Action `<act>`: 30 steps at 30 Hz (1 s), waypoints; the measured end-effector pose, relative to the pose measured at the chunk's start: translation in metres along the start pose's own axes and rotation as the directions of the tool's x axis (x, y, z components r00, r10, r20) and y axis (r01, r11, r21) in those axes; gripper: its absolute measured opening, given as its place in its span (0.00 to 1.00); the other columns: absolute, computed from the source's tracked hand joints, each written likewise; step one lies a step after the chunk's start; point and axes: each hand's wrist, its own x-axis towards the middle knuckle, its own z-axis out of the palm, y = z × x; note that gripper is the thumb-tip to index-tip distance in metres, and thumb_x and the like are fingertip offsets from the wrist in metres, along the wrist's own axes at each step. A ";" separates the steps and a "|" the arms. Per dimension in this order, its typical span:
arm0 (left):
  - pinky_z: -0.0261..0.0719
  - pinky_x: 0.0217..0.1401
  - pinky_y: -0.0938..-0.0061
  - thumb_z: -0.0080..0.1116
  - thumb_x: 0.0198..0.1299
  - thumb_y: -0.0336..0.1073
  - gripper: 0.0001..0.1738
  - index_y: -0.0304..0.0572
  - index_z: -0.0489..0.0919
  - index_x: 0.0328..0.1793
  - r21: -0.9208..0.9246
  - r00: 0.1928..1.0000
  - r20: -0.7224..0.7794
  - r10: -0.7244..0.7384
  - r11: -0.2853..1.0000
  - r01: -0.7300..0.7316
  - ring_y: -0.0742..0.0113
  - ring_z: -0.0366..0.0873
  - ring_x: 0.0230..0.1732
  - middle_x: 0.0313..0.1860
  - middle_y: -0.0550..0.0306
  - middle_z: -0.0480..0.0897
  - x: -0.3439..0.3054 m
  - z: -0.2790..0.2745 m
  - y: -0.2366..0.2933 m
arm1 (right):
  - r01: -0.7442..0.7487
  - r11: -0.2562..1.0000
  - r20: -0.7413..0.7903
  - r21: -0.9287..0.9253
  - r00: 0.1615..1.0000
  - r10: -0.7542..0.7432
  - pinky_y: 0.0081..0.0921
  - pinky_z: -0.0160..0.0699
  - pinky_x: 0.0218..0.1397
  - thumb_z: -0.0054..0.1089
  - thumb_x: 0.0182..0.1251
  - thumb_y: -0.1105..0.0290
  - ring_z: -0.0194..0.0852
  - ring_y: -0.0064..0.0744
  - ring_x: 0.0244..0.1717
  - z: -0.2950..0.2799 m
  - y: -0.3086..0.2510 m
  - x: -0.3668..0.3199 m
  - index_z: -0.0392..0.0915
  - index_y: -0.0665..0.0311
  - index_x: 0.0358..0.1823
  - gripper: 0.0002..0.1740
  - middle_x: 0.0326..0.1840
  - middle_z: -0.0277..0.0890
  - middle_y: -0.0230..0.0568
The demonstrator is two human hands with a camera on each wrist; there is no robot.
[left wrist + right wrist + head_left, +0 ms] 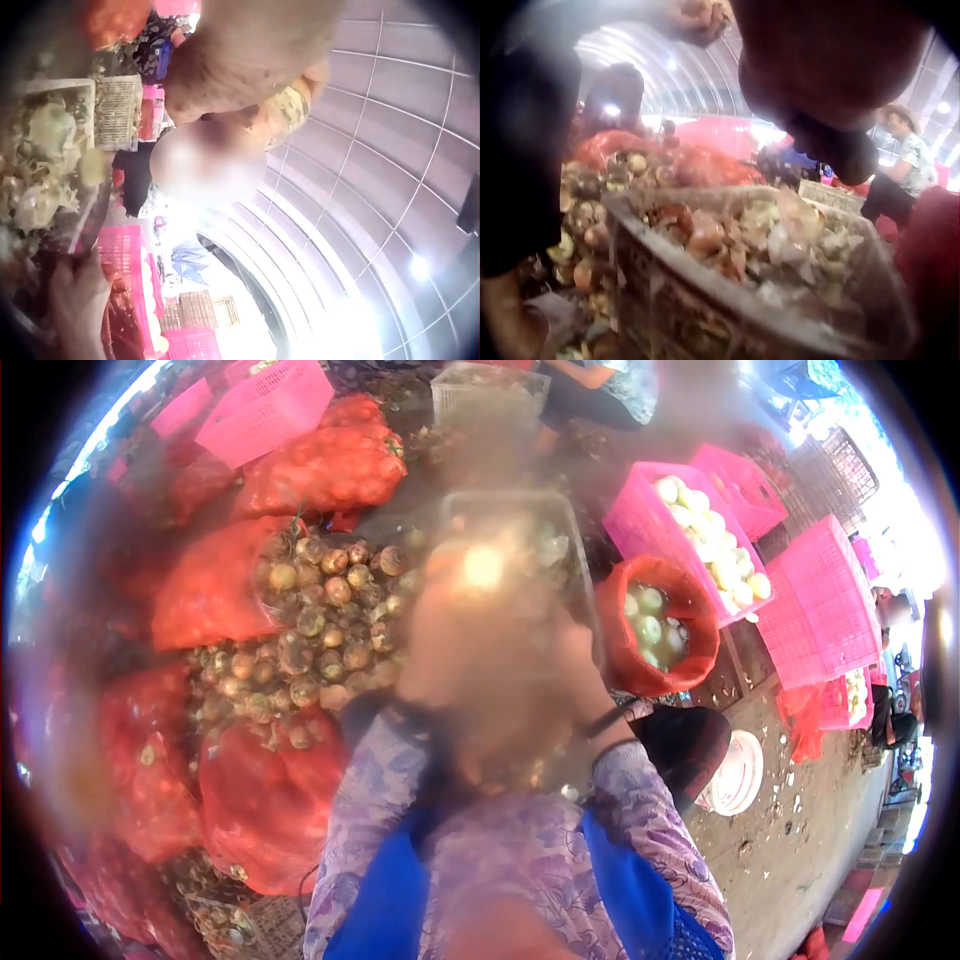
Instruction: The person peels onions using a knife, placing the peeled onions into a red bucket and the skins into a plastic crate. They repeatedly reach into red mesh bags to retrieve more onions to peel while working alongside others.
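Glare and blur cover both hands in the head view, the left hand (430,645) and the right hand (575,655) above a crate (585,545). In the right wrist view the left hand (697,21) curls its fingers round what looks like an onion, cut off by the top edge. Dark and close, the right hand (832,67) hangs over the crate (705,289) of onion skins (787,244). The left wrist view shows the right hand (79,304) low beside a dark, blade-like shape; its grip is unclear.
Brown onions (335,590) and red net sacks (270,800) lie at the left. At the right stand a red-lined container (615,645) of peeled onions, a pink crate (635,510) of pale onions and a white bucket (740,775). Another person (911,165) sits beyond.
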 end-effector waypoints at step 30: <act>0.67 0.78 0.56 0.54 0.74 0.53 0.34 0.40 0.67 0.77 -0.061 0.993 0.095 -0.066 0.996 0.072 0.55 0.72 0.72 0.73 0.51 0.75 -0.005 0.013 0.005 | 0.276 0.937 -0.318 -0.216 0.887 -0.334 0.38 0.83 0.38 0.60 0.65 0.68 0.86 0.48 0.38 -0.084 -0.116 -0.018 0.62 0.63 0.79 0.39 0.47 0.84 0.52</act>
